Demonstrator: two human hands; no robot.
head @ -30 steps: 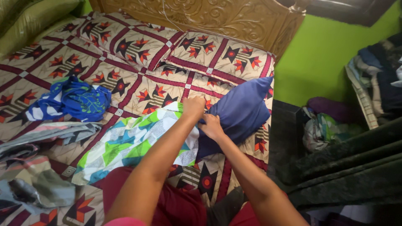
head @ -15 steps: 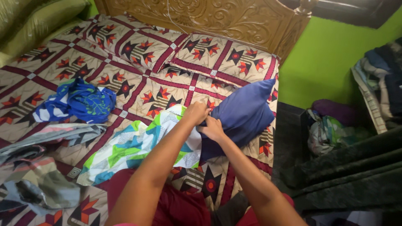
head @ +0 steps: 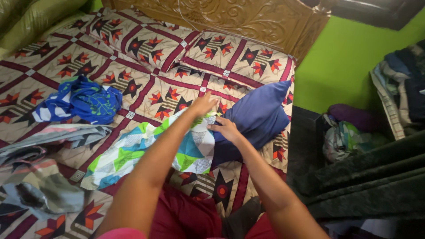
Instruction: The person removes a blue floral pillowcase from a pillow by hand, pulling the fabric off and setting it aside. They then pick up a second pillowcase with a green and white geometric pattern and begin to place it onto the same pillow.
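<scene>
Now both hands have loosened. Left hand (head: 203, 104), a second ago bunched on the cloth edge, reaches forward with fingers extended over the top of the green, teal and white geometric-print pillowcase (head: 146, 150). Right hand (head: 226, 129) lies flat, fingers spread, on the seam where that case meets the plain blue pillow (head: 259, 117). Pillow sits half inside the case, on the patterned maroon and cream bedsheet (head: 146, 88), near the right edge. Crumpled blue cloth (head: 86, 101) lies well apart at left.
</scene>
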